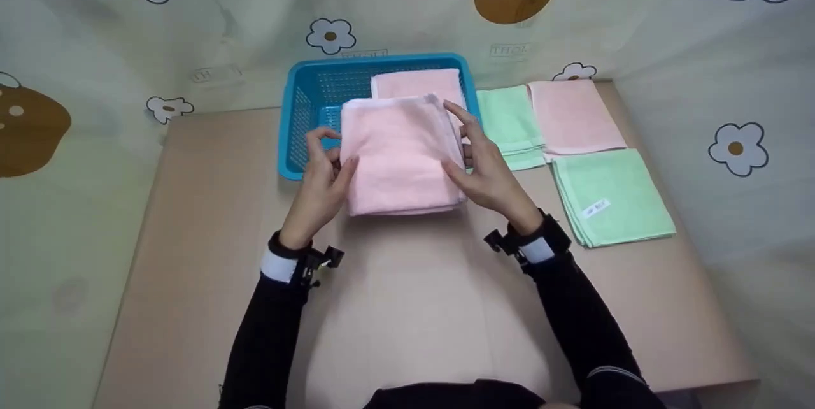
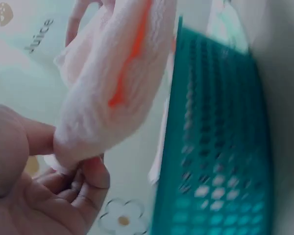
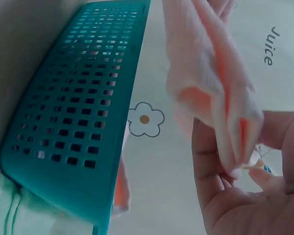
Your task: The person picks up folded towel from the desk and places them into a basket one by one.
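A folded pink towel point(image 1: 401, 154) is held up between both hands, in front of and partly over a blue plastic basket point(image 1: 294, 87). My left hand point(image 1: 320, 186) pinches its left edge, thumb on the near face and fingers behind. On the opposite edge my right hand point(image 1: 487, 167) grips it the same way. The left wrist view shows the thick folded layers of the towel point(image 2: 103, 98) between thumb and fingers. In the right wrist view its folds point(image 3: 210, 83) hang from the other hand. Another folded pink towel point(image 1: 417, 83) lies inside the basket, partly hidden.
To the basket's right lie a green towel point(image 1: 509, 119), a pink towel point(image 1: 576, 116) and, nearer, a green towel with a white label point(image 1: 614, 199). A patterned curtain point(image 1: 255, 27) surrounds the tan table point(image 1: 216, 205) at the back and sides.
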`<action>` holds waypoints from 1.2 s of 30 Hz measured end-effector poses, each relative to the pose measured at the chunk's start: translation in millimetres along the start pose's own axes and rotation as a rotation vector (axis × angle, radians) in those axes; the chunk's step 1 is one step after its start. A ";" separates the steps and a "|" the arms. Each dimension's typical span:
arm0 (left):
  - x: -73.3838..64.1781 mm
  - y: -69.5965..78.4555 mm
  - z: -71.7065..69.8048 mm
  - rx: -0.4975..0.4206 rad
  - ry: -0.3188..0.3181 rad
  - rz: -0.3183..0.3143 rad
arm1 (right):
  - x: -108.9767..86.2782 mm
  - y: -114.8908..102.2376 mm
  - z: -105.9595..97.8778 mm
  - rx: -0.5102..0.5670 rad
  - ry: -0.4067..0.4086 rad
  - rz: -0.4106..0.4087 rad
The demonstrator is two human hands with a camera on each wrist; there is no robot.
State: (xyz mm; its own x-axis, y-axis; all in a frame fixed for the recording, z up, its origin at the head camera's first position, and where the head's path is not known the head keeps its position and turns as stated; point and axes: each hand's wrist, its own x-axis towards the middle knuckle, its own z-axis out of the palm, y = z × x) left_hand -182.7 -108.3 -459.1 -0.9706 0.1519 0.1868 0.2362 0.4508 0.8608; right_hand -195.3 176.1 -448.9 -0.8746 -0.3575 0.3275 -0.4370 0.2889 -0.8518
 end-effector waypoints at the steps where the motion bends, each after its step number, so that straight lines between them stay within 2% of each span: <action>1: 4.0 -0.6 -2.1 0.008 0.029 0.010 | 5.8 -0.2 2.6 0.005 0.015 -0.004; 5: 19.6 -3.5 -10.6 0.110 0.121 0.064 | 29.8 -2.4 14.6 0.013 0.078 -0.007; 8: 31.2 -6.0 -16.9 0.154 0.158 0.079 | 48.5 -3.7 24.3 -0.009 0.122 -0.007; 11: 40.7 -9.9 -22.9 0.127 0.186 0.034 | 65.9 -3.6 34.9 -0.068 0.140 0.021; 14: 46.9 -15.4 -28.8 0.110 0.206 -0.020 | 80.9 -4.1 47.2 -0.140 0.132 0.089; 19: 53.2 -31.2 -35.5 0.218 0.216 -0.071 | 100.2 -5.0 71.4 -0.250 0.089 0.140; 24: 56.1 -49.3 -35.2 0.376 0.164 -0.134 | 115.2 -0.8 96.1 -0.372 -0.049 0.150; 28: 58.6 -58.4 -29.6 0.510 0.096 -0.174 | 123.7 8.5 112.6 -0.474 -0.173 0.218; 32: 64.5 -57.7 -24.2 0.680 -0.008 -0.170 | 129.6 17.1 123.4 -0.611 -0.290 0.258; 36: 71.0 -54.1 -22.6 0.824 -0.086 -0.163 | 133.2 23.6 128.3 -0.693 -0.344 0.268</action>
State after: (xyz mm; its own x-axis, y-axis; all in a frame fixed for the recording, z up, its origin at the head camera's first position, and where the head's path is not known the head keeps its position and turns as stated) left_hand -265.5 -141.8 -481.7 -0.9964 0.0805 0.0251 0.0842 0.9654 0.2468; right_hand -295.2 21.3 -477.8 -0.9039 -0.4179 -0.0907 -0.3512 0.8465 -0.4000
